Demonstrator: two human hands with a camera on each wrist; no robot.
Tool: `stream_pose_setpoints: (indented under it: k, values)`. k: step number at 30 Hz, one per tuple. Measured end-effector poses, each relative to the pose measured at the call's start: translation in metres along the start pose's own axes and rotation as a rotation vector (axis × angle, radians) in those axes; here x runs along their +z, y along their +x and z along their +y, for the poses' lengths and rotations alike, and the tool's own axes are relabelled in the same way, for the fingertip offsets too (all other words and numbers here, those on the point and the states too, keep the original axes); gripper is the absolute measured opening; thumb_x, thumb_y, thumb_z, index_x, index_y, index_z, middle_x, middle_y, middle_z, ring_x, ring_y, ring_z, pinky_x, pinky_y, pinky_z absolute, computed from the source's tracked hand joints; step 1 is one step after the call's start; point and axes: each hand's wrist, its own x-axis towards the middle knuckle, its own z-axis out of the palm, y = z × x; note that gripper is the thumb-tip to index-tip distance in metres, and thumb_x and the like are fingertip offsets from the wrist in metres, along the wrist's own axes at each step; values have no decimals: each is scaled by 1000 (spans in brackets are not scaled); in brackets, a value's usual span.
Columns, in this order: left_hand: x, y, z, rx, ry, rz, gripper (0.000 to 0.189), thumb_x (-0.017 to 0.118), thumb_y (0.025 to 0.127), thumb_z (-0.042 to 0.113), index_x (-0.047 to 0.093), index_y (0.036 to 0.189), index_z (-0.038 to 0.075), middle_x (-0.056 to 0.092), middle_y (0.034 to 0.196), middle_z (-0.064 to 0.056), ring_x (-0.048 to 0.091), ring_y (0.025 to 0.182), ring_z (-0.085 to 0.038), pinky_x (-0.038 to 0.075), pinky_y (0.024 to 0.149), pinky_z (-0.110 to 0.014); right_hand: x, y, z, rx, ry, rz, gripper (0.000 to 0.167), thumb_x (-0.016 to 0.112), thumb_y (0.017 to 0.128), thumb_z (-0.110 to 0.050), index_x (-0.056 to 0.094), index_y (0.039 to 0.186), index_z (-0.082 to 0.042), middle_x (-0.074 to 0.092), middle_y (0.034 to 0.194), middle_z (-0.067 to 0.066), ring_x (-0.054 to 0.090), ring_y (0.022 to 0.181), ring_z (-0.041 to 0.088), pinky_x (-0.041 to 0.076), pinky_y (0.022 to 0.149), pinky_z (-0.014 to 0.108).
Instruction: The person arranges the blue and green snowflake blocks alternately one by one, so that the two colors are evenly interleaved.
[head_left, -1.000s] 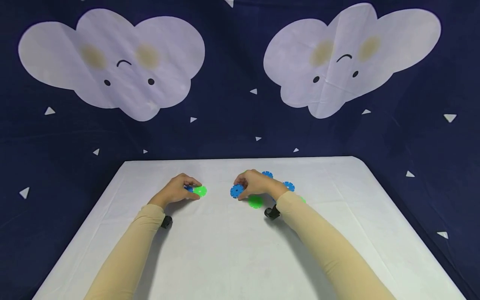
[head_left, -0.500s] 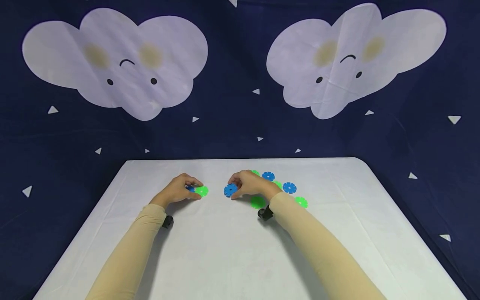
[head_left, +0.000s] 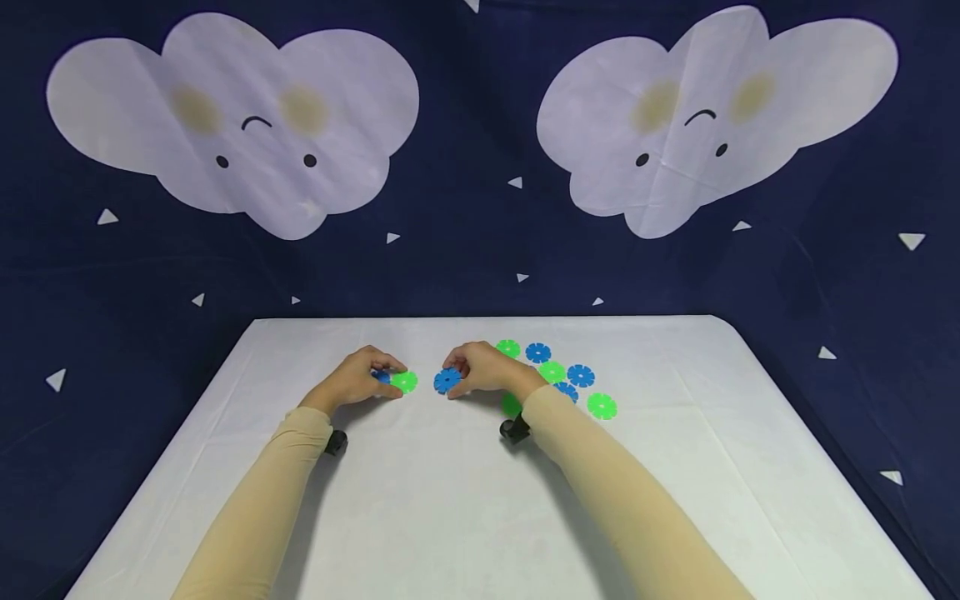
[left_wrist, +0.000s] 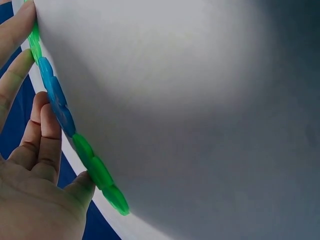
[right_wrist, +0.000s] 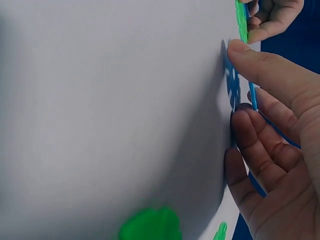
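Observation:
My left hand point(head_left: 356, 379) pinches a green slotted snowflake disc point(head_left: 406, 382) between thumb and fingers near the middle left of the table. Edge to edge behind it lie a blue disc point(left_wrist: 57, 97) and another green disc point(left_wrist: 100, 175), in one row under the palm; whether their slots interlock I cannot tell. In the head view the hand covers most of the blue one and all of the second green one. To the right, my right hand point(head_left: 483, 368) pinches a single blue snowflake disc point(head_left: 447, 381) by its edges, a short gap apart from the left hand's green disc.
Several loose discs lie flat to the right of the right hand, among them a green disc point(head_left: 602, 406) and a blue disc point(head_left: 581, 376). One green disc point(head_left: 511, 405) is partly hidden by the right wrist. A white cloth covers the table point(head_left: 420, 517); a dark blue curtain point(head_left: 465, 250) hangs behind.
My right hand has moved left with the blue disc, narrowing the gap to the left hand's green disc. More loose discs show behind the right arm. The left hand has stayed nearly still.

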Motion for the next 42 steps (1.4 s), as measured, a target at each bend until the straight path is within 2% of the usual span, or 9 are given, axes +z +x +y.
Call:
stream_pose_setpoints:
  k: [15,26,42]
  values:
    - [-1,2,3,17,-3,-13,43,94,83,20,80,122,8,66,126,-18,62,120,-37,51,110,-57,7,8,-8,12,6,5,47,94,85,-24,75,126,-8,72,111,3,62,99,14,56,93,28]
    - [-2,2,4,25,-8,-11,42,94,82,19,81,121,7,66,125,-19,62,120,-38,51,109,-58,13,13,-12,64,16,0,48,92,87,-28,72,129,-14,60,102,-1,53,91,13,47,86,27]
    - [1,2,-3,14,8,-10,43,94,82,21,81,121,8,67,126,-19,62,122,-39,50,111,-61,19,15,-11,104,88,-2,49,89,89,-32,69,132,-18,61,115,1,54,104,15,48,94,30]
